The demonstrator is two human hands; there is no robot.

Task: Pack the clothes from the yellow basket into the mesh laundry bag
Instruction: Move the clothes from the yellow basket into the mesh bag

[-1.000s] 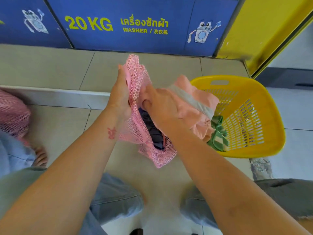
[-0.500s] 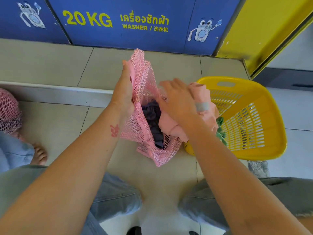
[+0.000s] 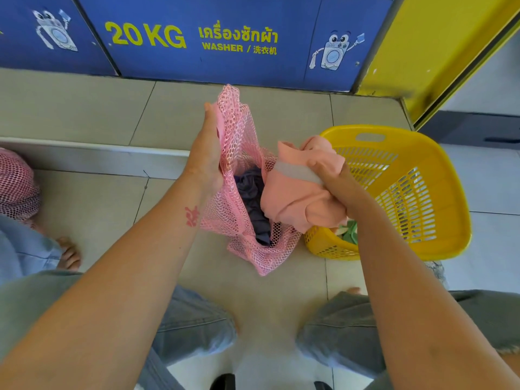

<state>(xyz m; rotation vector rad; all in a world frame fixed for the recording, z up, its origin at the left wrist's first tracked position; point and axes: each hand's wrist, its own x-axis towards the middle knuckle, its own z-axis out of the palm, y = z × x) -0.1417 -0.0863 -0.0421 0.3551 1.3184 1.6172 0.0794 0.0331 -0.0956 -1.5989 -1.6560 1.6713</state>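
Note:
My left hand [image 3: 206,156] grips the upper edge of the pink mesh laundry bag [image 3: 239,153] and holds its mouth up and apart. A dark purple-grey garment [image 3: 251,198] lies inside the bag. My right hand [image 3: 333,180] is closed on a bunched peach-pink garment with a grey band [image 3: 292,195], held at the bag's right rim, between bag and basket. The yellow basket [image 3: 439,192] stands on the floor to the right, with a green cloth [image 3: 350,233] showing at its near edge under my right forearm.
Blue washer panels marked 20 KG [image 3: 197,38] line the back, above a tiled step [image 3: 84,108]. A yellow frame [image 3: 436,52] rises at the right. At the far left sits another person with a second pink mesh bag [image 3: 15,184] and a bare foot [image 3: 67,254].
My right hand has pulled back from the bag's mouth toward the basket and regripped the peach garment, lifting its bunched end higher. My left hand keeps holding the bag up.

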